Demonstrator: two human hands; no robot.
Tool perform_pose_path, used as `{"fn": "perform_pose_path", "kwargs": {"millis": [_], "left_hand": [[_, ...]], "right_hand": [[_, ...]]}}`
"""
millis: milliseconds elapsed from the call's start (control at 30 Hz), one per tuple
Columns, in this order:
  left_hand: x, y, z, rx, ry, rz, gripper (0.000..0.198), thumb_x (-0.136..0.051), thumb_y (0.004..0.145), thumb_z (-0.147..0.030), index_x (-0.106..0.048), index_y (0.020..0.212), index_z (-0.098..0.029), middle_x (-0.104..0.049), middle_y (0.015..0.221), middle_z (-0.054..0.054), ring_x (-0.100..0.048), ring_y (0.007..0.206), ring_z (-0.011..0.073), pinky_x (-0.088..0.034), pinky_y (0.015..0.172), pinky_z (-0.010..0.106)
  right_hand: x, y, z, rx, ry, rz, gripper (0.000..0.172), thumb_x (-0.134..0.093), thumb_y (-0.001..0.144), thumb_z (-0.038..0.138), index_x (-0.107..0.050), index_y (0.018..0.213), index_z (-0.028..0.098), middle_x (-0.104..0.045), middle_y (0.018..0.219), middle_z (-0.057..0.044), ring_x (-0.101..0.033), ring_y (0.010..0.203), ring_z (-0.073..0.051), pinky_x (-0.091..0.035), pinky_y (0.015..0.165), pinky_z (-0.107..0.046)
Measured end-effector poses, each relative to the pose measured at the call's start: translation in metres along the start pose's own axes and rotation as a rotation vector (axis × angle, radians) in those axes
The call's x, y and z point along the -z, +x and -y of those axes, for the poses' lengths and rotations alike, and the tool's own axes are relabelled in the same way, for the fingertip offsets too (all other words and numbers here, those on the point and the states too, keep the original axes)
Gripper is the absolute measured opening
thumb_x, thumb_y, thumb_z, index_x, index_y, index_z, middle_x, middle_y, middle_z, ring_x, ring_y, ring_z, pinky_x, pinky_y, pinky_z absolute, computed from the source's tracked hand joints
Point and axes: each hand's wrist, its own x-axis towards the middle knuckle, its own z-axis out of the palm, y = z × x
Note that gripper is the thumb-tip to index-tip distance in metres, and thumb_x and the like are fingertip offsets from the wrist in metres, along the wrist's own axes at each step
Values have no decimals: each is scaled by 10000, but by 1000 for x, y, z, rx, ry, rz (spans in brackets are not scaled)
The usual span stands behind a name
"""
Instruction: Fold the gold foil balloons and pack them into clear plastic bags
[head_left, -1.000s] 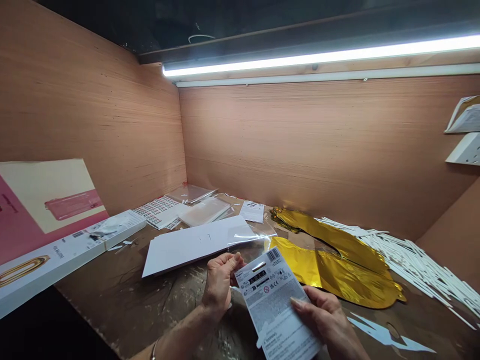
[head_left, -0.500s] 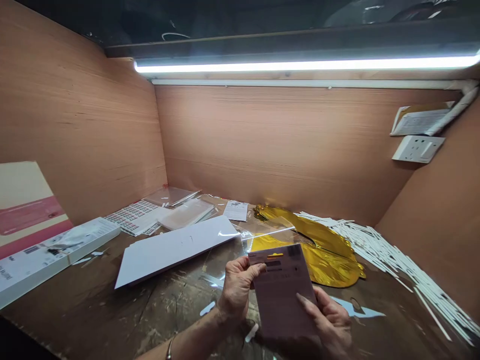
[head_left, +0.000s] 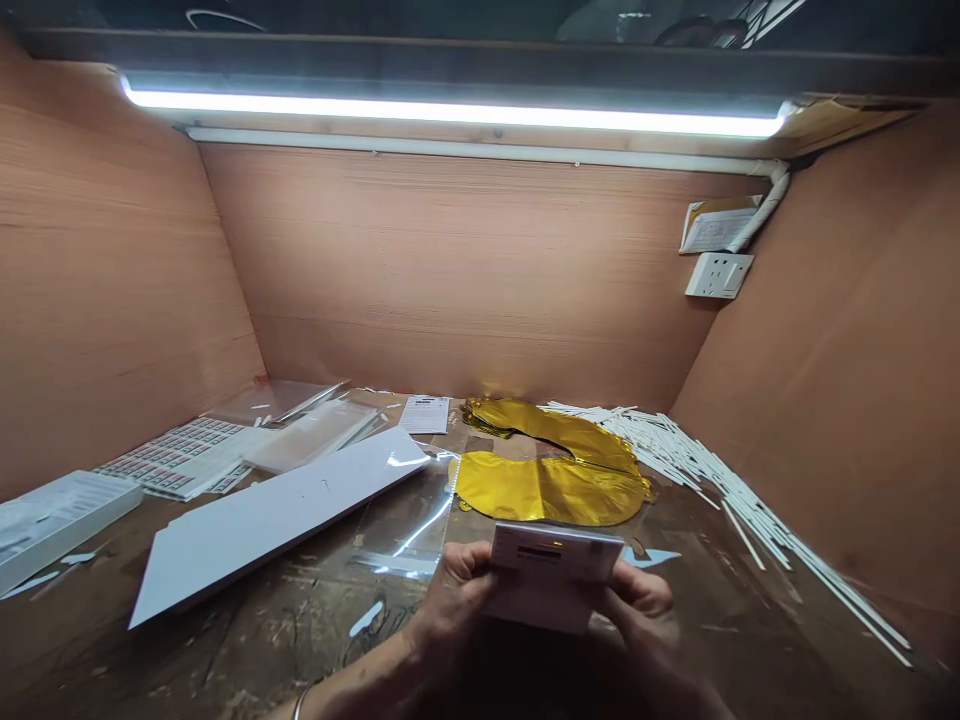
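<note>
Fingers (head_left: 461, 570) of both hands curled and closed up together rather than spread, the left hand (head_left: 454, 600) pinching one side of a printed card packet (head_left: 555, 565) and the right hand (head_left: 645, 610) pinching the other (the grip on the packet's far face lost behind it, so impossible to tell exactly). Packet held up between the hands, tipped so that only a narrow printed face with a dark strip shows, above the bench and just in front of a gold foil balloon (head_left: 551, 490). Step in hand, by the look of it: packet held and looked over, both hands taken up by it; reaching for anything else would call for one hand to let go first. Just beyond the hands, a clear plastic sleeve (head_left: 397, 530) lying on the scarred workbench (head_left: 247, 640), with a long white board (head_left: 277, 525) to the left, a spread of white paper sticks (head_left: 720, 480) to the right, and a sheet of printed labels (head_left: 176, 458) further back.
</note>
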Motion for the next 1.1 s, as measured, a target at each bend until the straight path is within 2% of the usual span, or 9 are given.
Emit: {"fn": "perform_pose_path", "kwargs": {"millis": [100, 167, 267, 433, 633, 867, 933, 1000, 1100], "left_hand": [[4, -1, 10, 57, 85, -45, 52, -679, 588, -208, -694, 612, -164, -665, 722, 42, -587, 762, 224, -462, 693, 279], [4, 0, 8, 55, 99, -46, 92, -709, 542, -181, -694, 632, -168, -662, 745, 43, -584, 790, 229, -459, 706, 273], [3, 4, 0, -3, 17, -7, 208, -670, 626, -231, -689, 823, -167, -654, 872, 57, -569, 860, 227, -444, 755, 281], [1, 8, 2, -35, -38, 11, 252, -570, 745, -348, -697, 828, -146, -660, 824, 63, -576, 796, 207, -438, 746, 282], [1, 6, 22, 37, -33, -3, 264, -583, 737, -363, -689, 858, -153, -660, 758, 35, -580, 751, 199, -446, 691, 267], [3, 48, 25, 121, 52, -197, 366, -600, 691, -418, -610, 906, -122, -652, 744, 80, -602, 662, 212, -463, 577, 284], [4, 57, 22, 158, 291, -291, 457, -597, 671, -462, -574, 966, -113, -647, 785, 117, -607, 725, 263, -469, 604, 333], [6, 58, 20, 82, 657, -352, 551, -571, 677, -493, -527, 1064, -103, -619, 928, 162, -577, 862, 315, -458, 686, 398], [11, 52, 24, -203, 1142, -227, 606, -544, 684, -524, -495, 1150, -141, -523, 1144, 172, -474, 1053, 345, -392, 837, 471]], "right_hand": [[0, 1, -18, 4, -53, 92, 268, -608, 695, 387, -697, 845, 184, -655, 753, -33, -567, 758, -220, -452, 703, -309], [1, 2, -26, 10, -99, 101, 254, -603, 696, 388, -706, 797, 179, -649, 708, -27, -565, 723, -213, -450, 683, -305], [1, 4, -29, -3, -124, 73, 257, -610, 683, 394, -705, 761, 168, -641, 686, -24, -562, 722, -217, -453, 662, -300], [4, 8, -27, 40, -119, -15, 252, -635, 651, 399, -703, 757, 180, -650, 734, -27, -562, 757, -226, -454, 687, -303], [9, 13, -35, 14, -92, 86, 253, -604, 673, 398, -704, 740, 175, -640, 691, -15, -550, 705, -206, -440, 653, -290], [3, 40, -23, -125, -172, -14, 279, -601, 641, 348, -635, 804, 124, -604, 626, 1, -537, 566, -134, -404, 525, -224], [17, 55, -23, -126, -411, -83, 309, -543, 698, 408, -626, 787, 125, -574, 564, 8, -515, 504, -115, -379, 484, -210], [45, 68, -24, -69, -788, -270, 338, -479, 751, 447, -620, 839, 153, -588, 616, 3, -533, 551, -116, -388, 525, -211], [112, 78, -24, -76, -1158, -605, 360, -475, 776, 406, -557, 1029, 164, -598, 924, -71, -545, 840, -176, -393, 711, -263]]}}
